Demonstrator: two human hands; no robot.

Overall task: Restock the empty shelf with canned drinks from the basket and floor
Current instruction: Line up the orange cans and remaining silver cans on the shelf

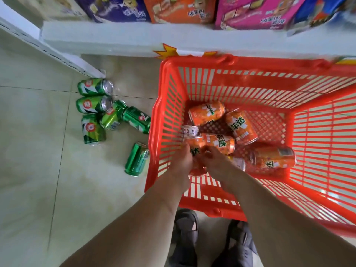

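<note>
Both hands reach into the red basket. The left hand and right hand curl their fingers around one orange can. Risk: the shared grip slips, dropping it onto neighbouring cans. Green cans lie on the floor.

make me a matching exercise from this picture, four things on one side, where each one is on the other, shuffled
Things:
1. green drink cans
2. orange drink cans
3. red plastic slatted basket
4. purple, orange and pink printed cartons

Places:
A. on the white shelf at the top
B. lying on the pale tiled floor, left of the basket
C. on the floor below the shelf
D. inside the basket

Pairs: 1-B, 2-D, 3-C, 4-A
</note>
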